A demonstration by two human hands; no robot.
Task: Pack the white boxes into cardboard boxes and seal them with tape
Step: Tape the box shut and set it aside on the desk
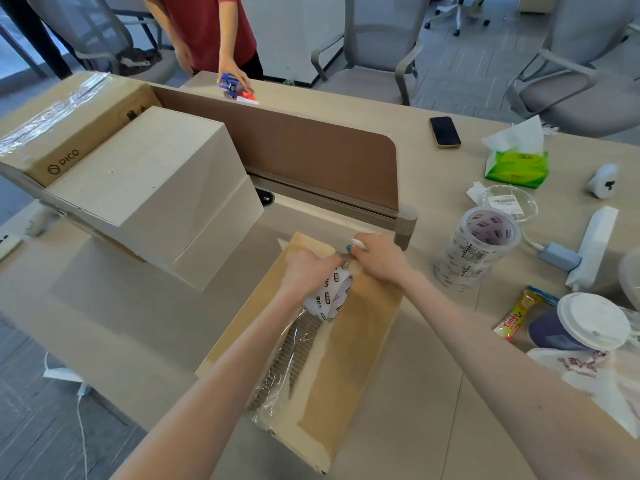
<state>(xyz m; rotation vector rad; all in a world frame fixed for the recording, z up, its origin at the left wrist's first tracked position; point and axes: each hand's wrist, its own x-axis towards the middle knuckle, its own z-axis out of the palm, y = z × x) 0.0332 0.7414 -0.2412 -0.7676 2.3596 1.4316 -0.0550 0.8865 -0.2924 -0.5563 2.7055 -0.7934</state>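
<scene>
A long cardboard box lies on the desk in front of me, a strip of clear tape running along its top seam. My left hand grips a roll of clear tape near the box's far end. My right hand is beside it, fingers pinching at the tape where it leaves the roll; something small and metallic shows between the hands. A stack of tape rolls stands to the right. A large white box rests at the left, with a taped brown PICO carton behind it.
A brown desk divider runs behind the box. To the right lie a phone, a green tissue pack, a lidded cup, a snack bar and a white charger. A person in red stands across the desk. Office chairs are beyond.
</scene>
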